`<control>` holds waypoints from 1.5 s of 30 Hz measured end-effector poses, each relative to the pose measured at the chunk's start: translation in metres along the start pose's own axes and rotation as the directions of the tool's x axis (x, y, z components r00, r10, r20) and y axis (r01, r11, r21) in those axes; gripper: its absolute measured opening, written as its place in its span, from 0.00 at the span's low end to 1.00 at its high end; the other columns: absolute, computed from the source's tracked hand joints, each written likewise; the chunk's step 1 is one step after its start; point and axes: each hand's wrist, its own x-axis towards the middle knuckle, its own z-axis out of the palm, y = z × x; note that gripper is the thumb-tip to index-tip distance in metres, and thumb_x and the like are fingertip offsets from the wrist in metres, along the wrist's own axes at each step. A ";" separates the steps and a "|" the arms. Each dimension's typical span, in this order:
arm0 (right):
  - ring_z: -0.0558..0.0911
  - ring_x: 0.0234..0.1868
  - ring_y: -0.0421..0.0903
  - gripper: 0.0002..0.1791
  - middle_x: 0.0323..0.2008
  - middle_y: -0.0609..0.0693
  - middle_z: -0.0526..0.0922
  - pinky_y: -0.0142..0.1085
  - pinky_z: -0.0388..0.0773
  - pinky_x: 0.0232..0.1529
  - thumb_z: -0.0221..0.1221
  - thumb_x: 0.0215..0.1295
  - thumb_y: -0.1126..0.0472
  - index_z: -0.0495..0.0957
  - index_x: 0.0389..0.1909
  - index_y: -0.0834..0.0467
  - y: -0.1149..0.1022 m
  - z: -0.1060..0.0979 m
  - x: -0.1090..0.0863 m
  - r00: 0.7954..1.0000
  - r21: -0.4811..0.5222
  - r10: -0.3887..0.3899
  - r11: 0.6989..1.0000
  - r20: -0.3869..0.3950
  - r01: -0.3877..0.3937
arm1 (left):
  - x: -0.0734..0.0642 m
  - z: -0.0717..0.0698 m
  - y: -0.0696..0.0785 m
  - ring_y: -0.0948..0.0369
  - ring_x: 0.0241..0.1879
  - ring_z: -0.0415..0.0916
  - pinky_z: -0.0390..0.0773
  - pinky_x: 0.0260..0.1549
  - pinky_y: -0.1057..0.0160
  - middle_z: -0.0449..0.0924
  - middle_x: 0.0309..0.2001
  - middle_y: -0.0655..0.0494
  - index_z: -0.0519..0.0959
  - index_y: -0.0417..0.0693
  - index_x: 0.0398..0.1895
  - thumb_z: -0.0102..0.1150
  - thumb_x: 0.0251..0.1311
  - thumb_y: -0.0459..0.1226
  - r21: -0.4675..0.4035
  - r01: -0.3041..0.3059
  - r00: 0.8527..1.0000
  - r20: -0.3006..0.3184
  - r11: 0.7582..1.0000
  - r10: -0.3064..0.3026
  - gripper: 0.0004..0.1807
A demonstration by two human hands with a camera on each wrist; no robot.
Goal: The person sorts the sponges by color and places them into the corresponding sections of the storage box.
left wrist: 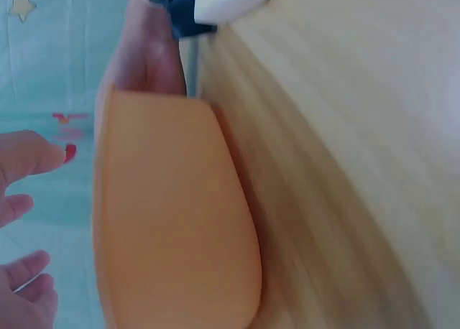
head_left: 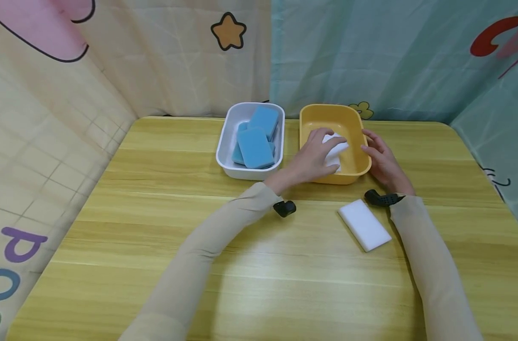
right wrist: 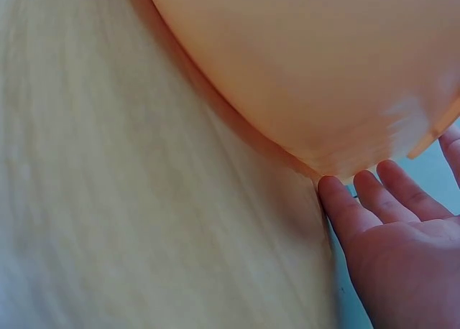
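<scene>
My left hand (head_left: 311,156) hovers in the yellow plastic bin (head_left: 332,179), fingers spread and loosely bent over white sponges (head_left: 336,143). In the left wrist view its fingers (left wrist: 32,153) stand apart with nothing between them, beside the bin's outer wall (left wrist: 172,214). The hand partly covers the sponges. At the bin's right side my right hand (head_left: 384,163) holds the rim, thumb tip over the edge. Its other fingers (right wrist: 345,203) lie along the outer wall in the right wrist view. A white sponge (head_left: 364,224) lies on the table near the right wrist.
Left of the yellow bin stands a white bin (head_left: 220,151) with several blue sponges (head_left: 256,148) piled inside. Both bins sit near the back edge of the wooden table (head_left: 156,199). Printed curtains (head_left: 177,61) hang behind and at the sides. A black wrist camera (head_left: 285,208) sits by the left cuff.
</scene>
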 end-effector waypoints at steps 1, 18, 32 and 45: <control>0.72 0.53 0.42 0.26 0.59 0.48 0.61 0.29 0.79 0.45 0.45 0.71 0.66 0.56 0.68 0.53 0.000 0.000 0.000 1.000 -0.003 -0.003 1.000 0.007 0.003 | -0.003 0.001 0.003 0.54 0.66 0.54 0.59 0.66 0.62 0.60 0.64 0.48 0.69 0.54 0.63 0.60 0.57 0.44 -0.011 -0.039 0.999 -0.012 0.999 0.039 0.28; 0.73 0.51 0.42 0.25 0.60 0.50 0.61 0.28 0.79 0.45 0.40 0.72 0.68 0.53 0.68 0.56 0.001 -0.001 -0.002 0.997 0.008 -0.057 0.998 0.053 0.056 | -0.038 0.024 0.038 0.57 0.64 0.58 0.52 0.68 0.67 0.64 0.62 0.47 0.72 0.49 0.60 0.62 0.56 0.44 -0.153 -0.455 0.878 0.089 0.877 0.471 0.27; 0.74 0.51 0.40 0.26 0.58 0.48 0.62 0.28 0.79 0.44 0.44 0.72 0.66 0.54 0.68 0.54 -0.001 0.003 -0.001 1.000 -0.032 -0.009 0.999 0.006 0.009 | -0.040 0.045 0.045 0.58 0.66 0.55 0.51 0.68 0.68 0.62 0.65 0.49 0.70 0.54 0.62 0.62 0.57 0.43 -0.211 -0.436 0.826 0.291 0.875 0.482 0.28; 0.77 0.48 0.37 0.25 0.55 0.45 0.65 0.27 0.80 0.43 0.44 0.71 0.66 0.57 0.67 0.51 -0.003 0.002 -0.002 1.000 -0.004 0.002 1.000 -0.008 -0.002 | -0.027 0.056 0.039 0.56 0.70 0.51 0.49 0.71 0.65 0.57 0.70 0.49 0.69 0.55 0.64 0.61 0.57 0.41 -0.211 -0.373 0.769 0.475 0.903 0.428 0.29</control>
